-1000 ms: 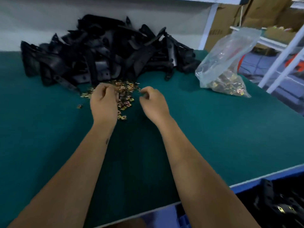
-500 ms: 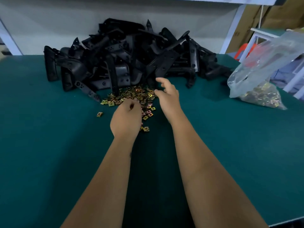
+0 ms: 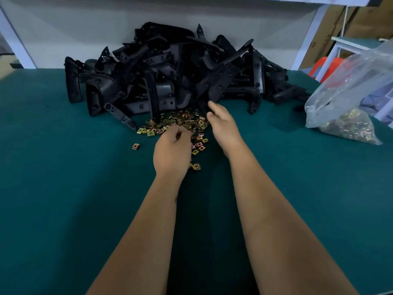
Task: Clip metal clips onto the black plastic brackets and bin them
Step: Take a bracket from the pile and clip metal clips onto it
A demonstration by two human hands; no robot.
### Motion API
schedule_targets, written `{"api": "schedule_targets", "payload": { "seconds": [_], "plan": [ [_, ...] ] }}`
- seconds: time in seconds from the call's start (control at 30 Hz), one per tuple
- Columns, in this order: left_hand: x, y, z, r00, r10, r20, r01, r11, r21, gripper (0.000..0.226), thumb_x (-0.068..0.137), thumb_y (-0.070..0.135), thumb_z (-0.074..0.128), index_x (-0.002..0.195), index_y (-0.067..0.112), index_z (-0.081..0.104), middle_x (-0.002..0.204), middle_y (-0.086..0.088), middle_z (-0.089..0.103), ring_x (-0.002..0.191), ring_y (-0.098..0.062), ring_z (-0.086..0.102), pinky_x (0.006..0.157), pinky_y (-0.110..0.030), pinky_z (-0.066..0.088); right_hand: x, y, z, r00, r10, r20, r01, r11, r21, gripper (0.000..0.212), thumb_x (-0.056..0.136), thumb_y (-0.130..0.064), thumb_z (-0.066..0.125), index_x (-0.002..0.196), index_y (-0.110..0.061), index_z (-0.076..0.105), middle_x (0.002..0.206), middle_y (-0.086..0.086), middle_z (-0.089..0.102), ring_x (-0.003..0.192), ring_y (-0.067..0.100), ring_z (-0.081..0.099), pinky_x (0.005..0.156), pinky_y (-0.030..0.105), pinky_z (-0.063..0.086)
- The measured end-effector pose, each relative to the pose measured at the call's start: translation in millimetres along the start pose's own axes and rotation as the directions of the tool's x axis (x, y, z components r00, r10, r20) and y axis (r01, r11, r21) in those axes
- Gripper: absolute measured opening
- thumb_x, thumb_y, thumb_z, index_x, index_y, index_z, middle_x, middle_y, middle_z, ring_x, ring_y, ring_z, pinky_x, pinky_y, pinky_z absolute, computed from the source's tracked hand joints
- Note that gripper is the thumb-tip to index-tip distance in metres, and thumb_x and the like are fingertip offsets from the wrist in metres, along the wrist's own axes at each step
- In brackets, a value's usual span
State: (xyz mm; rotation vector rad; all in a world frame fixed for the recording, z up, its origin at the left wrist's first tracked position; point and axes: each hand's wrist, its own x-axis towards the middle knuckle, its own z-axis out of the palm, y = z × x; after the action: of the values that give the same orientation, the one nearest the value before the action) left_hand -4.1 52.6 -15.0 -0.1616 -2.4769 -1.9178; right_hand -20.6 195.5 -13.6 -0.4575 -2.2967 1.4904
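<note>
1. The left hand (image 3: 172, 153) sits over the near part of the scattered metal clips (image 3: 180, 124), knuckles up, its fingers curled under with thumb and fingertips drawn together at the front. Whether a clip is pinched between them cannot be told, since the hand's back hides the fingertips.
2. The right hand (image 3: 223, 126) reaches further forward, just right of the clip scatter, with its fingers loosely bent and parted and its thumb up. Its fingertips are at the near edge of the pile of black plastic brackets (image 3: 170, 75); whether they touch a bracket cannot be told against the dark plastic.
3. The clips lie as a small gold-coloured heap on the green table (image 3: 63, 199), touching the front foot of the bracket pile and trailing toward the person. Several lie between the two hands, and a few show just beside the left wrist.
4. One single clip (image 3: 135, 146) lies apart, to the left of the left hand.
5. The brackets form a tall tangled heap at the far side of the table, against the pale wall (image 3: 85, 35).
6. A clear plastic bag (image 3: 348, 99) holding more clips slumps at the table's right edge, well apart from both hands.
7. Behind the bag stand a white frame (image 3: 306, 37) and cardboard boxes (image 3: 365, 20).
</note>
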Motion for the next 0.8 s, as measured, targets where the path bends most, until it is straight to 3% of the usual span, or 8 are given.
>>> {"api": "schedule_targets", "payload": {
  "seconds": [0.07, 0.17, 0.3, 0.43, 0.53, 0.63, 0.7, 0.8],
  "plan": [
    [-1, 0, -2, 1.0, 0.001, 0.001, -0.001, 1.0, -0.022, 0.026, 0.093, 0.022, 0.049, 0.072, 0.029, 0.062, 0.067, 0.029, 0.063, 0.05, 0.006, 0.051, 0.054, -0.026, 0.038, -8, -1, -5, 0.983, -0.019, -0.181, 0.057, 0.977, 0.204, 0.041, 0.102, -0.017, 0.049, 0.143, -0.02, 0.051, 0.145, -0.009, 0.046, 0.135, 0.007, 0.041, 0.115, 0.024, 0.027],
    [-1, 0, -4, 1.0, 0.004, 0.012, -0.003, 0.998, -0.062, 0.025, 0.094, 0.02, 0.048, 0.075, 0.029, 0.063, 0.067, 0.014, 0.066, 0.049, -0.003, 0.048, 0.058, -0.031, 0.042, -21, 1, -15, 0.878, 0.122, -0.464, 0.072, 0.923, 0.379, 0.038, 0.097, -0.017, 0.059, 0.134, -0.02, 0.06, 0.13, -0.006, 0.059, 0.117, 0.009, 0.057, 0.101, 0.02, 0.044],
    [-5, 6, -7, 0.999, 0.031, 0.012, -0.025, 0.941, -0.337, 0.026, 0.096, 0.008, 0.046, 0.084, 0.019, 0.066, 0.067, 0.01, 0.065, 0.066, -0.008, 0.059, 0.065, -0.03, 0.05, -33, 1, -14, 0.791, 0.211, -0.574, 0.106, 0.877, 0.469, 0.031, 0.095, -0.006, 0.059, 0.124, -0.016, 0.066, 0.094, 0.001, 0.066, 0.071, 0.007, 0.068, 0.071, 0.017, 0.054],
    [-11, 11, -7, 0.988, 0.14, 0.071, -0.102, 0.915, -0.39, 0.026, 0.099, 0.006, 0.049, 0.098, 0.023, 0.068, 0.095, 0.009, 0.07, 0.091, -0.009, 0.067, 0.079, -0.028, 0.057, -55, -14, 3, 0.763, -0.005, -0.647, 0.242, 0.93, 0.278, 0.032, 0.092, -0.002, 0.061, 0.115, -0.024, 0.063, 0.107, -0.007, 0.064, 0.089, 0.004, 0.064, 0.077, 0.022, 0.055],
    [-12, 13, -6, 0.971, 0.157, 0.183, -0.059, 0.891, -0.451, 0.028, 0.1, 0.01, 0.053, 0.121, 0.024, 0.064, 0.117, 0.012, 0.067, 0.108, -0.001, 0.064, 0.092, -0.025, 0.055, -73, -21, 18, 0.779, -0.29, -0.555, 0.387, 0.92, 0.063, 0.04, 0.09, -0.004, 0.061, 0.125, -0.023, 0.053, 0.107, -0.009, 0.063, 0.1, 0.003, 0.06, 0.082, 0.015, 0.048],
    [-10, 15, -7, 0.958, 0.109, 0.265, 0.068, 0.811, -0.581, 0.026, 0.1, 0.019, 0.055, 0.124, 0.025, 0.064, 0.112, 0.008, 0.072, 0.103, -0.005, 0.068, 0.082, -0.02, 0.055, -79, -21, 27, 0.795, -0.509, -0.33, 0.491, 0.859, -0.145, 0.039, 0.091, -0.003, 0.059, 0.128, -0.014, 0.053, 0.11, -0.01, 0.061, 0.104, 0.009, 0.056, 0.085, 0.013, 0.044],
    [-7, 14, -10, 0.972, 0.039, 0.232, 0.125, 0.748, -0.652, 0.022, 0.099, 0.023, 0.057, 0.118, 0.025, 0.066, 0.104, 0.007, 0.074, 0.1, -0.008, 0.069, 0.081, -0.023, 0.054, -78, -22, 30, 0.788, -0.578, -0.212, 0.529, 0.812, -0.247, 0.04, 0.091, -0.004, 0.059, 0.129, -0.014, 0.054, 0.112, -0.002, 0.062, 0.105, 0.01, 0.053, 0.082, 0.022, 0.048],
    [1, 11, -16, 0.972, -0.073, 0.223, 0.222, 0.59, -0.776, 0.039, 0.097, 0.024, 0.059, 0.133, 0.009, 0.057, 0.103, -0.004, 0.067, 0.094, -0.017, 0.064, 0.087, -0.031, 0.053, -78, -23, 35, 0.793, -0.601, -0.095, 0.534, 0.763, -0.364, 0.052, 0.085, -0.003, 0.062, 0.134, -0.019, 0.052, 0.114, 0.0, 0.063, 0.108, 0.01, 0.051, 0.077, 0.033, 0.052]
  ]
}}
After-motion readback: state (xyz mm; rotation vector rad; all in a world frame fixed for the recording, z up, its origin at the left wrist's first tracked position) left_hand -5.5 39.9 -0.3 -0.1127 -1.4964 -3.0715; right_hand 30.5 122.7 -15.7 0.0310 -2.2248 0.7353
